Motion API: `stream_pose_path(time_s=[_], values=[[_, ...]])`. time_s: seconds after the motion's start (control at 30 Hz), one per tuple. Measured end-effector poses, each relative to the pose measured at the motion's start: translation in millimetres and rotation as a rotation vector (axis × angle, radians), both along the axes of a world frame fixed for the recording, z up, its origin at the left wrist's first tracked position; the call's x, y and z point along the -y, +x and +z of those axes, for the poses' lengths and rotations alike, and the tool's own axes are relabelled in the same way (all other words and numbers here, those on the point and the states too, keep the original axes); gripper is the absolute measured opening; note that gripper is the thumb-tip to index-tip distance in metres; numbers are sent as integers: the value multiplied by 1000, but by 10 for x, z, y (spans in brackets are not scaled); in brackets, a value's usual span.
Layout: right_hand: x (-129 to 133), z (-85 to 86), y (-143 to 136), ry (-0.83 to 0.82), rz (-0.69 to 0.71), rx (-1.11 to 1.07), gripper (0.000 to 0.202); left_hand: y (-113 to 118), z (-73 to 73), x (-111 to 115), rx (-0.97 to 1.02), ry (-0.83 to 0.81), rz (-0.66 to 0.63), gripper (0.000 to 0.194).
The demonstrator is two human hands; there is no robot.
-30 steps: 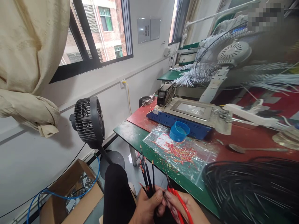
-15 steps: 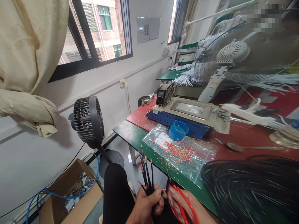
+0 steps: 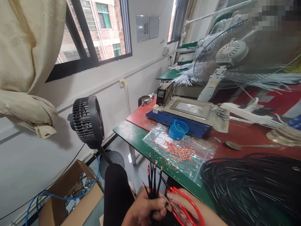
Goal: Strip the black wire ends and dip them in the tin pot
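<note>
Several black cables (image 3: 154,185) with stripped ends, showing red and light inner wires, stand upright in my left hand (image 3: 148,205), whose fingers are wrapped round them. Just to its right, my right hand (image 3: 180,202) is closed on red-handled scissors (image 3: 195,207); their dark tip points up and left, beside the cables. Both hands are close together in front of the green table edge (image 3: 127,130), and the fingertips nearly meet. What lies between the fingertips is too small to make out.
A plastic bag (image 3: 198,163) with red and yellow scraps lies by a blue ring-shaped container (image 3: 178,130) and a blue heating device (image 3: 188,122). A black cable coil (image 3: 254,188) is at right. A black fan (image 3: 88,122) and an open carton (image 3: 70,194) stand left.
The cable bundle in my left hand has shifted right and down slightly. My right hand and the scissors have turned a little, and the scissor tip has moved left towards the cables.
</note>
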State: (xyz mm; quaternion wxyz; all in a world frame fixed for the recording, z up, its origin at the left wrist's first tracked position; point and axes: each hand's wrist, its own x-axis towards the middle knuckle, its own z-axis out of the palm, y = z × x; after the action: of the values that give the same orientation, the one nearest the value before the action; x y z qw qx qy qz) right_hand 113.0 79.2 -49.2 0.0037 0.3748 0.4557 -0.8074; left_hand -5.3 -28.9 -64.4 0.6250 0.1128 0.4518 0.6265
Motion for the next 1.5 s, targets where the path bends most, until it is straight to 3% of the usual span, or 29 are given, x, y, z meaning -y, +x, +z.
stream_pose_path(time_s=[0.1,0.37,0.7,0.9,1.2,1.37,1.5], values=[[-1,-18,8,-8,23,16,49,-23,-26,5,2,9,-51,29],[-21,86,-16,40,34,-12,53,-24,-5,-29,23,11,-41,27],[-15,-77,5,67,93,-101,50,-11,-20,-12,-8,-4,-36,24],[-11,-68,26,55,107,-95,50,-15,-49,-9,-8,0,-45,28],[-18,-8,-2,44,102,-38,52,-21,-8,24,-177,104,-49,33],[-41,-71,-40,258,81,-36,57,5,20,-28,-244,51,33,35],[-32,-69,-6,787,103,24,48,24,39,-43,-258,9,84,36]])
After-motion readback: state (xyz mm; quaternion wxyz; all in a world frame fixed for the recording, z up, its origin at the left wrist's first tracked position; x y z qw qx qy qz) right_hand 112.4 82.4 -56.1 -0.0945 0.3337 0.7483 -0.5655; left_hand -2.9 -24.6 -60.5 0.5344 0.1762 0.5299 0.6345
